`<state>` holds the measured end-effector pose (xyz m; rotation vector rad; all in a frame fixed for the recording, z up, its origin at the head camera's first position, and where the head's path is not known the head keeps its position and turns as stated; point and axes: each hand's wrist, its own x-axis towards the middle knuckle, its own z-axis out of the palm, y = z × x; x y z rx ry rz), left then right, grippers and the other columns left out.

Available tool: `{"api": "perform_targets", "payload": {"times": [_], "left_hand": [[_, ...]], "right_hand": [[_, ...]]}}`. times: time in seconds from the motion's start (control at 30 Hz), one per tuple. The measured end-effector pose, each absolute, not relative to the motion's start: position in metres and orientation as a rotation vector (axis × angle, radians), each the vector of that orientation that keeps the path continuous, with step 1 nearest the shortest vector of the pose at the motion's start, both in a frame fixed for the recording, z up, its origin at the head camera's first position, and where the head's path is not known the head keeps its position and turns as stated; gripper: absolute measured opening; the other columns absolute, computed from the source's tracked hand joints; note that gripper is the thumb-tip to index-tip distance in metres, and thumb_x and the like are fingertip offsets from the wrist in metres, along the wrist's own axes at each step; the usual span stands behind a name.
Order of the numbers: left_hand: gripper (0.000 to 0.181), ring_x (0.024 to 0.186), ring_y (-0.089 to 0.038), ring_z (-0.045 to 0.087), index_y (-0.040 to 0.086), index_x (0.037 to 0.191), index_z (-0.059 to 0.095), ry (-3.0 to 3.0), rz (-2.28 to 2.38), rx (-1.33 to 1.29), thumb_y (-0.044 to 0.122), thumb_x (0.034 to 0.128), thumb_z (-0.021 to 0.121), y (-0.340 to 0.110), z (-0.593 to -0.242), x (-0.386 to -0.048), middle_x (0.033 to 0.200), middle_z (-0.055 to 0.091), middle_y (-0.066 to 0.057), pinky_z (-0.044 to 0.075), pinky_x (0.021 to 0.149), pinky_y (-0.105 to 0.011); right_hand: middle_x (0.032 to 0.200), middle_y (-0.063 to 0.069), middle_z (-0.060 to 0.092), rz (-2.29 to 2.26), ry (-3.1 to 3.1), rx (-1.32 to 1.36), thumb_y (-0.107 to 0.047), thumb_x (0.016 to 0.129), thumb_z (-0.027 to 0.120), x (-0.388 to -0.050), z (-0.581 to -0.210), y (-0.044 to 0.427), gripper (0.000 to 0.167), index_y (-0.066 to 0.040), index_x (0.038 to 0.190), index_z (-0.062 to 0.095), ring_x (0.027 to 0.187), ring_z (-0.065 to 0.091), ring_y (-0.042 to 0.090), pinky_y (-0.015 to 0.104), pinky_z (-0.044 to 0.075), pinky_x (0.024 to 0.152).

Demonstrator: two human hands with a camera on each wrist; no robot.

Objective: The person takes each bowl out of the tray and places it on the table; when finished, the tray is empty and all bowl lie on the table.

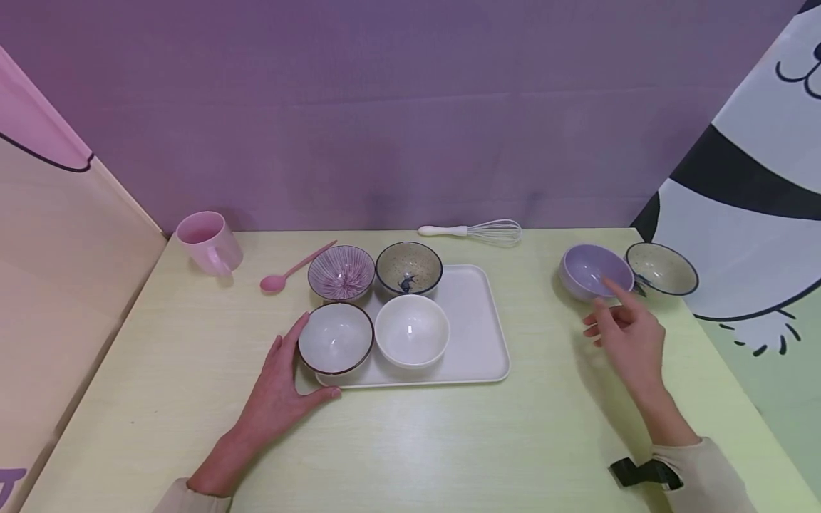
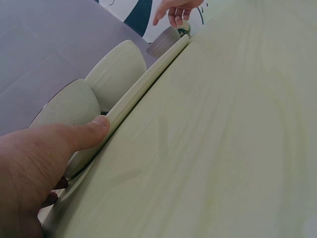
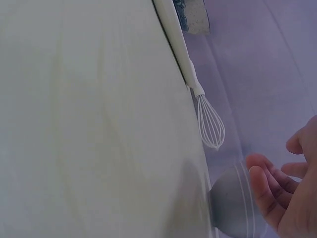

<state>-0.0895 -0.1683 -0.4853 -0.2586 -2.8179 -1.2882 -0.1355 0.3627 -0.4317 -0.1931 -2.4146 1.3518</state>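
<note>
My left hand [image 1: 279,385] spans the near left corner of a white tray [image 1: 477,324], fingers extended beside a white bowl with a brown rim [image 1: 336,338]. In the left wrist view its thumb lies against the tray's front edge. A plain white bowl [image 1: 412,331], a purple-striped bowl [image 1: 341,273] and a speckled bowl [image 1: 410,265] stand close to the brown-rimmed one. At the right, my right hand [image 1: 631,342] hovers near a purple bowl [image 1: 586,274], index finger extended and the others loosely bent. Whether a fingertip touches the rim I cannot tell. Its grasp is empty.
Beside the purple bowl stands a dark-rimmed bowl [image 1: 663,269]. A white whisk [image 1: 471,231] lies at the table's back edge. Left of the tray are a pink spoon [image 1: 276,283] and a pink mug [image 1: 208,242]. Fabric hangs behind and at both sides.
</note>
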Motion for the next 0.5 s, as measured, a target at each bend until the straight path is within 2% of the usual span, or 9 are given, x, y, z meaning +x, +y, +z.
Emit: {"api": "perform_targets", "payload": {"times": [0.13, 0.3, 0.4, 0.5], "left_hand": [[0.126, 0.164, -0.06, 0.018, 0.023, 0.177, 0.023, -2.812, -1.288, -0.266, 0.037, 0.0803, 0.103, -0.168, -0.485, -0.089, 0.179, 0.034, -0.016, 0.023, 0.131, -0.078], [0.127, 0.164, -0.059, 0.018, 0.022, 0.177, 0.022, -2.813, -1.283, -0.27, 0.037, 0.0802, 0.103, -0.168, -0.485, -0.09, 0.179, 0.034, -0.017, 0.022, 0.131, -0.077], [0.127, 0.164, -0.059, 0.018, 0.023, 0.177, 0.022, -2.816, -1.282, -0.268, 0.038, 0.0802, 0.103, -0.168, -0.485, -0.09, 0.18, 0.033, -0.016, 0.022, 0.132, -0.077], [0.127, 0.164, -0.059, 0.018, 0.023, 0.178, 0.022, -2.823, -1.281, -0.263, 0.038, 0.0802, 0.102, -0.168, -0.485, -0.09, 0.18, 0.033, -0.016, 0.022, 0.132, -0.077]], "right_hand": [[0.076, -0.026, 0.071, 1.328, -2.434, -0.119, -0.01, 0.11, 0.064, -0.132, -0.432, 0.352, 0.045, -0.001, 0.155, 0.062, 0.062, 0.071, -0.005, 0.013, 0.059, 0.055], [0.079, -0.019, 0.074, 1.349, -2.435, -0.055, -0.007, 0.109, 0.066, -0.13, -0.434, 0.336, 0.043, 0.001, 0.151, 0.064, 0.064, 0.072, -0.004, 0.014, 0.059, 0.056], [0.08, -0.012, 0.076, 1.345, -2.446, -0.025, -0.007, 0.11, 0.066, -0.128, -0.433, 0.325, 0.042, 0.0, 0.151, 0.065, 0.064, 0.072, -0.003, 0.015, 0.06, 0.056], [0.082, 0.001, 0.078, 1.348, -2.455, 0.014, -0.007, 0.11, 0.067, -0.126, -0.431, 0.314, 0.04, -0.003, 0.149, 0.068, 0.065, 0.072, -0.001, 0.016, 0.061, 0.056]]}}
